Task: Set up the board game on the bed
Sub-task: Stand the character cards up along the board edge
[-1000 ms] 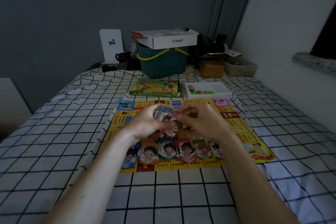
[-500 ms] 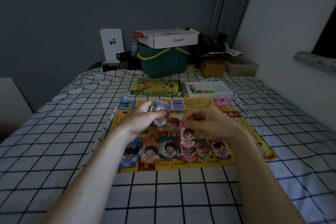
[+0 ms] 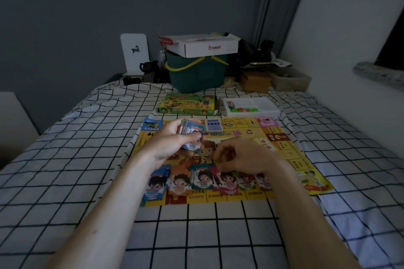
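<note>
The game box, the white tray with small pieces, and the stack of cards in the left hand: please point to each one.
game box (image 3: 188,105), head view, middle of its printed lid.
white tray (image 3: 265,106), head view, bare right part.
stack of cards (image 3: 189,129), head view, top card above the thumb.

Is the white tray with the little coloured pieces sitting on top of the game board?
No, the white tray sits on the checked bedsheet just beyond the far edge of the game board, beside the green game box.

A yellow game board (image 3: 282,148) is laid flat on the bed (image 3: 65,159); six stacks of play money (image 3: 203,181) are lined along its near edge.
</note>
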